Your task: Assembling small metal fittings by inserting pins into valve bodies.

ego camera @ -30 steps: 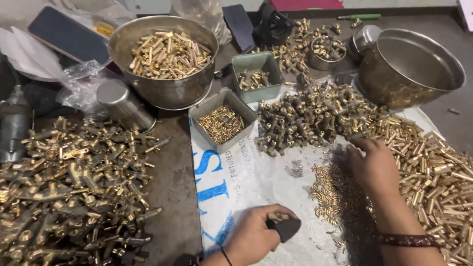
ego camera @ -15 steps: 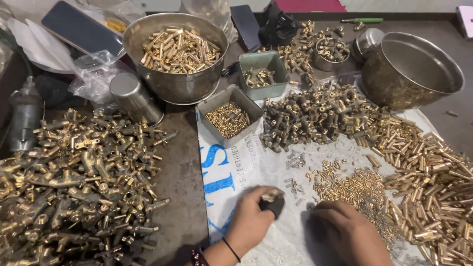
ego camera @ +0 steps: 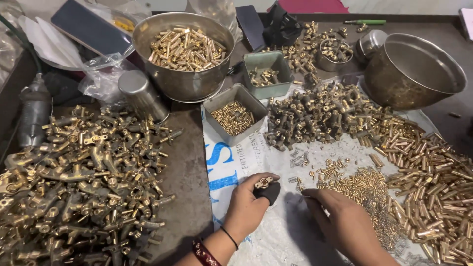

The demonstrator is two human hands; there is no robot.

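My left hand (ego camera: 249, 209) grips a small brass valve part with a black knob (ego camera: 266, 187) and rests on the white woven sheet (ego camera: 276, 241). My right hand (ego camera: 345, 224) lies palm down on the sheet just right of it, fingertips beside a scatter of tiny brass pins (ego camera: 362, 184). Whether it pinches anything is hidden. A heap of brass tubes (ego camera: 433, 182) lies to the right, and a pile of darker brass fittings (ego camera: 320, 116) sits behind the hands.
A big heap of brass tap bodies (ego camera: 79, 182) fills the left. At the back stand a steel bowl of brass tubes (ego camera: 185, 49), two grey trays of small parts (ego camera: 231, 116) (ego camera: 268, 74), an empty steel pot (ego camera: 414, 69), a steel cup (ego camera: 142, 96) and plastic bags.
My right hand has drawn back from the brass heap at the right to the sheet beside my left hand. My left hand has turned the part so its brass top shows.
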